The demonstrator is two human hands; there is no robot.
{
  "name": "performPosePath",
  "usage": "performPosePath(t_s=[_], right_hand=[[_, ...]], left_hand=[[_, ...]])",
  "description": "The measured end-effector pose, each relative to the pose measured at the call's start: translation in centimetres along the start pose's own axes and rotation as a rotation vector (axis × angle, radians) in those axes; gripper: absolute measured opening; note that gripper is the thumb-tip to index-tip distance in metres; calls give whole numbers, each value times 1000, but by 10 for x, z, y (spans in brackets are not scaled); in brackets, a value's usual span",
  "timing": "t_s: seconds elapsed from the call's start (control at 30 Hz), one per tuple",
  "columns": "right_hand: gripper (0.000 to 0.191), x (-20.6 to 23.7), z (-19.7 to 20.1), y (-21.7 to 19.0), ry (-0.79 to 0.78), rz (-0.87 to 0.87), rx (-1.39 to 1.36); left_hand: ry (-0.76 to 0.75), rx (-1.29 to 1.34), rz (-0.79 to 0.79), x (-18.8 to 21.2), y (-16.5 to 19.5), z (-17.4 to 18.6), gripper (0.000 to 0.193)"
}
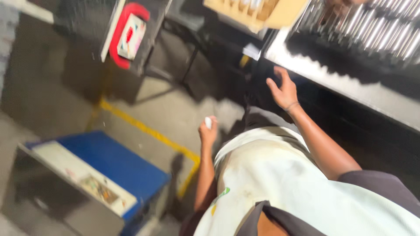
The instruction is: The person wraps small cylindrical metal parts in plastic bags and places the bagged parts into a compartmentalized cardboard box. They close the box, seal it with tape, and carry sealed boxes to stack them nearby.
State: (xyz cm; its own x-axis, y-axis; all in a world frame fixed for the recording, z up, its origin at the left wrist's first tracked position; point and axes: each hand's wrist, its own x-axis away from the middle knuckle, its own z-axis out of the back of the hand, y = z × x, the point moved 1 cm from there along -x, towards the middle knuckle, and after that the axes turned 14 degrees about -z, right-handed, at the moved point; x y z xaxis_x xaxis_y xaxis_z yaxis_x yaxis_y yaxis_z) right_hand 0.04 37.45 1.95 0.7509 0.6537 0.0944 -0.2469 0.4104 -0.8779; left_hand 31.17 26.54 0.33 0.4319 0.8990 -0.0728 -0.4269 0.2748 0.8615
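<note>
My left hand hangs down by my side, closed around a small white object whose top pokes out of the fist. My right hand is raised with fingers spread and holds nothing. It hovers just below the edge of a metal bench, in front of the dark space beneath it. Several shiny metal rods lie in rows on the bench. My pale apron fills the lower middle of the blurred view.
A blue bin with a white-edged tray stands at lower left on the concrete floor. A yellow floor line runs diagonally past it. A red-framed item hangs at upper left, and a wooden rack sits at the top.
</note>
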Motion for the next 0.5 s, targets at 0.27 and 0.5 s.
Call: performPosePath(t_s=[0.27, 0.5], right_hand=[[91, -191, -26, -64, 10, -254, 459], [89, -204, -71, -26, -125, -488, 619]], left_hand=[[-60, -17, -386, -212, 85, -17, 16], [-339, 4, -589, -391, 112, -42, 18]])
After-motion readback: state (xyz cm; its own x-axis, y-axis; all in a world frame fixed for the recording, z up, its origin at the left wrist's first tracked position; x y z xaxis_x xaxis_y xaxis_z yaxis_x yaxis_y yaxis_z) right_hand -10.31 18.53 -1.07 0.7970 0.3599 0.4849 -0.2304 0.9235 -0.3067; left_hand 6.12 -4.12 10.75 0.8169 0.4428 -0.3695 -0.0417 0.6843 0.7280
